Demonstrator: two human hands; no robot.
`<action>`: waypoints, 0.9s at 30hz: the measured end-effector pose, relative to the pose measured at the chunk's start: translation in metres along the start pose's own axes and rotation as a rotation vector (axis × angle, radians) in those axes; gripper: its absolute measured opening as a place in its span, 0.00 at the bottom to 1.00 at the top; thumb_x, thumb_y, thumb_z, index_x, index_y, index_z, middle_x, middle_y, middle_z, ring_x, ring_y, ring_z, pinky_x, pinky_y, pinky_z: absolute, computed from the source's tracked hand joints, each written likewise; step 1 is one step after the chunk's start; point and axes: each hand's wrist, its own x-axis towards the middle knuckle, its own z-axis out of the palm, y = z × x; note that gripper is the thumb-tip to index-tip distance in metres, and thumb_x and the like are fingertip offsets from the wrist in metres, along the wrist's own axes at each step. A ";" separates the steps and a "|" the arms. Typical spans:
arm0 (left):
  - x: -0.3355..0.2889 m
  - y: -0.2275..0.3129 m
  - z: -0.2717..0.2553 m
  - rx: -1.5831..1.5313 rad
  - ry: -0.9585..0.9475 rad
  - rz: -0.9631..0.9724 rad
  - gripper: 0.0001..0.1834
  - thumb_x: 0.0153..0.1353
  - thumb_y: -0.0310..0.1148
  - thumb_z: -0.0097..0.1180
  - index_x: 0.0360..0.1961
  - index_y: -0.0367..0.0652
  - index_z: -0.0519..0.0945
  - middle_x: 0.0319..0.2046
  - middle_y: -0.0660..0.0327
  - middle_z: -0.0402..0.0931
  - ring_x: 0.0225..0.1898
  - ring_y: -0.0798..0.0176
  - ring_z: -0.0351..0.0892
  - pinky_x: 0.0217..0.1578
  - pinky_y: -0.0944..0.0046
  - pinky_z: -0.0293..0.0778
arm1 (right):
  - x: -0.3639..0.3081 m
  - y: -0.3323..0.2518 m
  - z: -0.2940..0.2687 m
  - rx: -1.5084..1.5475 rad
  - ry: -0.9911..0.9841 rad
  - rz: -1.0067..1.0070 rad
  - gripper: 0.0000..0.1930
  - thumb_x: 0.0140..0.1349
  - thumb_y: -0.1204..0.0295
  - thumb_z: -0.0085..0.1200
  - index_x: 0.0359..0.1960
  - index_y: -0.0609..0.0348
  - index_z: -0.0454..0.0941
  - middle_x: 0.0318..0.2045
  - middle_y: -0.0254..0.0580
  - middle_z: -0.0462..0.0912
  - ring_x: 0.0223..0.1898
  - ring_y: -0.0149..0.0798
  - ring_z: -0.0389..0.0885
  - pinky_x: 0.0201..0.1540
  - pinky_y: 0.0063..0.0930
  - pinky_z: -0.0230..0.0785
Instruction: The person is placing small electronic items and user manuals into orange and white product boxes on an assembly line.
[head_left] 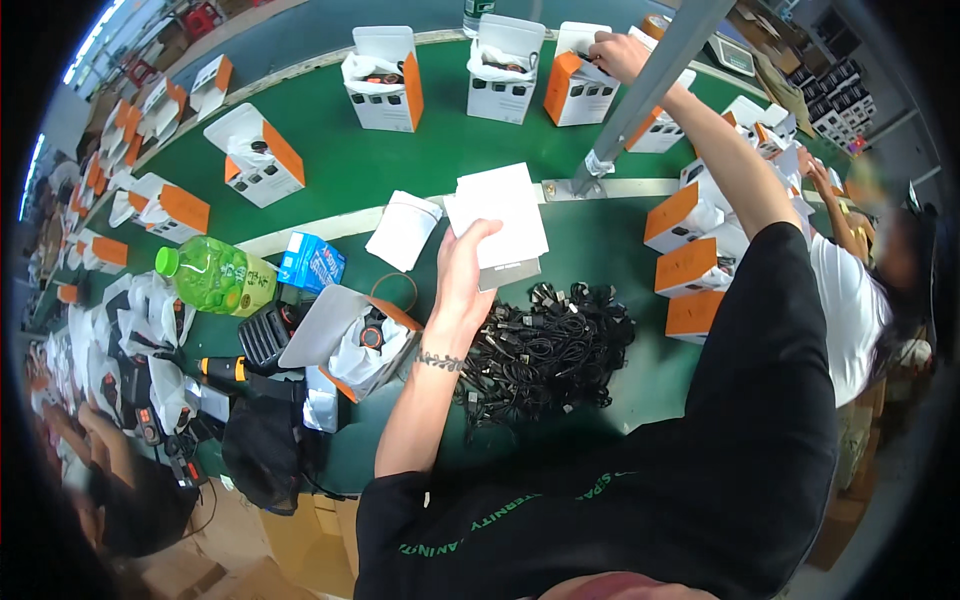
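Here, near the middle of the view, the left hand (463, 270) grips a stack of flat, square white cards (503, 205), thumb laid across the top face; a grey edge shows under the lower end, and the stack points towards twelve o'clock. At one o'clock the right hand (622, 57) is at the mouth of an upright white-and-orange cardboard box (582, 95), fingers bent over a dark item there; whether they close on it, I cannot tell. A grey metal pole (635, 105) slants across in front of that arm.

At four o'clock from the middle, just beside the left forearm, lies a tangled heap of black cables (550, 345) on the dark green tabletop (645, 385). Folded white paper sheets (403, 230) rest near the stack, towards ten o'clock. At eight o'clock a tilted white-and-orange box lined with white plastic (345, 345) holds a round black device with an orange ring (372, 335). Farther out, around nine o'clock, are a bright green plastic bottle (222, 280) and a small blue carton (312, 262).
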 end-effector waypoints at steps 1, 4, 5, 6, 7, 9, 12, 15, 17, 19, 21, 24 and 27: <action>-0.002 0.000 0.003 -0.003 0.013 0.008 0.21 0.60 0.25 0.55 0.55 0.33 0.71 0.47 0.57 0.76 0.50 0.61 0.79 0.51 0.59 0.76 | 0.001 -0.001 0.005 0.004 -0.024 0.048 0.05 0.60 0.76 0.55 0.34 0.63 0.82 0.35 0.46 0.80 0.40 0.51 0.82 0.44 0.40 0.75; 0.003 -0.003 0.006 -0.005 0.015 -0.010 0.20 0.60 0.25 0.55 0.54 0.34 0.72 0.47 0.57 0.77 0.49 0.60 0.80 0.50 0.59 0.77 | 0.009 -0.001 0.010 -0.128 -0.032 -0.134 0.06 0.59 0.77 0.54 0.35 0.64 0.83 0.35 0.46 0.80 0.39 0.51 0.82 0.43 0.38 0.76; 0.004 -0.006 0.006 -0.008 0.001 -0.036 0.20 0.60 0.25 0.55 0.54 0.34 0.72 0.47 0.57 0.77 0.49 0.60 0.80 0.49 0.59 0.77 | 0.006 -0.002 0.010 -0.074 -0.040 -0.125 0.07 0.57 0.79 0.53 0.35 0.63 0.83 0.34 0.46 0.79 0.39 0.50 0.82 0.44 0.38 0.76; 0.006 -0.007 0.009 0.003 -0.007 -0.031 0.20 0.60 0.25 0.55 0.54 0.34 0.72 0.47 0.57 0.77 0.49 0.60 0.80 0.49 0.59 0.77 | 0.006 0.005 0.011 -0.076 -0.028 -0.117 0.07 0.57 0.79 0.53 0.35 0.63 0.83 0.34 0.46 0.79 0.39 0.50 0.82 0.44 0.38 0.76; 0.007 -0.011 0.012 -0.009 -0.015 -0.020 0.20 0.60 0.25 0.55 0.54 0.34 0.72 0.47 0.57 0.77 0.49 0.60 0.80 0.49 0.59 0.78 | 0.006 0.011 0.013 -0.033 0.118 -0.124 0.07 0.56 0.76 0.54 0.36 0.61 0.83 0.35 0.45 0.79 0.39 0.50 0.82 0.43 0.38 0.76; 0.002 -0.013 0.020 -0.010 -0.022 -0.016 0.20 0.60 0.25 0.55 0.54 0.34 0.73 0.47 0.57 0.77 0.49 0.60 0.80 0.49 0.59 0.78 | 0.002 0.017 0.011 0.031 0.264 -0.110 0.08 0.55 0.81 0.53 0.35 0.63 0.83 0.34 0.46 0.79 0.40 0.50 0.82 0.45 0.39 0.76; 0.001 -0.017 0.023 0.007 -0.038 -0.021 0.20 0.60 0.25 0.55 0.54 0.34 0.73 0.47 0.57 0.77 0.49 0.60 0.80 0.49 0.58 0.78 | -0.004 0.026 0.024 0.186 0.094 0.013 0.09 0.54 0.80 0.55 0.37 0.62 0.83 0.34 0.47 0.81 0.42 0.50 0.82 0.45 0.40 0.75; 0.001 -0.021 0.026 0.036 0.006 -0.008 0.21 0.60 0.26 0.56 0.55 0.34 0.73 0.49 0.56 0.77 0.50 0.58 0.79 0.51 0.56 0.78 | -0.009 0.026 0.036 0.071 0.050 -0.053 0.05 0.53 0.78 0.55 0.31 0.64 0.80 0.35 0.48 0.81 0.43 0.50 0.82 0.45 0.39 0.76; 0.005 -0.019 0.025 0.041 -0.015 -0.004 0.21 0.60 0.25 0.56 0.55 0.34 0.73 0.49 0.56 0.77 0.50 0.58 0.80 0.51 0.56 0.78 | -0.005 0.032 0.036 -0.082 -0.026 -0.107 0.02 0.53 0.76 0.54 0.26 0.62 0.76 0.34 0.50 0.81 0.43 0.51 0.82 0.45 0.39 0.76; 0.002 -0.019 0.022 0.039 -0.023 -0.007 0.21 0.60 0.25 0.55 0.55 0.34 0.72 0.49 0.56 0.77 0.50 0.58 0.80 0.51 0.57 0.78 | -0.002 0.021 0.028 -0.094 -0.088 -0.098 0.03 0.53 0.75 0.54 0.26 0.61 0.76 0.34 0.50 0.81 0.42 0.52 0.82 0.44 0.40 0.76; 0.000 -0.015 0.020 0.022 -0.044 -0.014 0.22 0.60 0.24 0.57 0.55 0.33 0.72 0.49 0.56 0.77 0.50 0.58 0.80 0.51 0.57 0.78 | -0.012 0.009 0.007 -0.151 -0.085 -0.139 0.04 0.54 0.74 0.54 0.27 0.61 0.75 0.32 0.53 0.80 0.39 0.53 0.83 0.42 0.43 0.76; -0.001 -0.015 0.031 0.077 -0.062 -0.003 0.23 0.58 0.23 0.59 0.56 0.33 0.72 0.48 0.56 0.77 0.49 0.59 0.80 0.51 0.58 0.78 | -0.052 -0.017 -0.060 -0.073 0.046 0.130 0.06 0.59 0.73 0.53 0.30 0.61 0.80 0.33 0.52 0.85 0.33 0.55 0.85 0.35 0.43 0.80; -0.005 -0.016 0.040 0.198 -0.166 -0.023 0.25 0.59 0.23 0.61 0.57 0.32 0.72 0.49 0.56 0.78 0.50 0.61 0.80 0.52 0.60 0.77 | -0.099 -0.062 -0.135 -0.005 -0.009 0.240 0.08 0.60 0.72 0.56 0.29 0.62 0.84 0.23 0.50 0.84 0.27 0.52 0.84 0.32 0.41 0.78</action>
